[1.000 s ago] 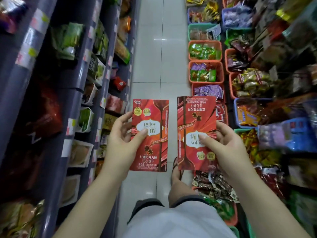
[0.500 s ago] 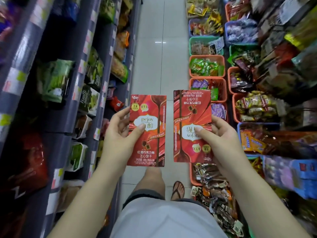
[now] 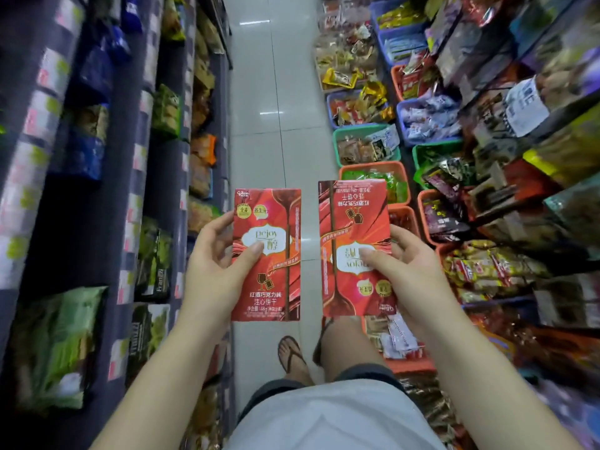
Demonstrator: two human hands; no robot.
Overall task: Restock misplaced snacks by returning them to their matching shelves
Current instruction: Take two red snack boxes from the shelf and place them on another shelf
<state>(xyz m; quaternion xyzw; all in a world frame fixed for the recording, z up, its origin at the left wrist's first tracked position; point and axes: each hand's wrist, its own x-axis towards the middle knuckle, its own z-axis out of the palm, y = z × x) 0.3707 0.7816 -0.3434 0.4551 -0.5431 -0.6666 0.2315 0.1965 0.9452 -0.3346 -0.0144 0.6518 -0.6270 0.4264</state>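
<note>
I hold two matching red Pejoy biscuit boxes in front of me over a shop aisle. My left hand (image 3: 216,271) grips the left box (image 3: 272,280) at its left edge, thumb on the front, print upright. My right hand (image 3: 412,274) grips the right box (image 3: 352,222) at its right edge, and this one is upside down. The two boxes are side by side with a narrow gap between them.
Dark shelves (image 3: 130,177) with green and blue snack packs line the left. On the right stand coloured floor baskets (image 3: 373,166) full of wrapped snacks and more shelves. A white tiled aisle (image 3: 276,92) runs ahead, and my sandalled feet (image 3: 290,354) show below.
The view has moved forward along the aisle: baskets and shelf packs have slid toward me. Both boxes stay in my hands in the same pose.
</note>
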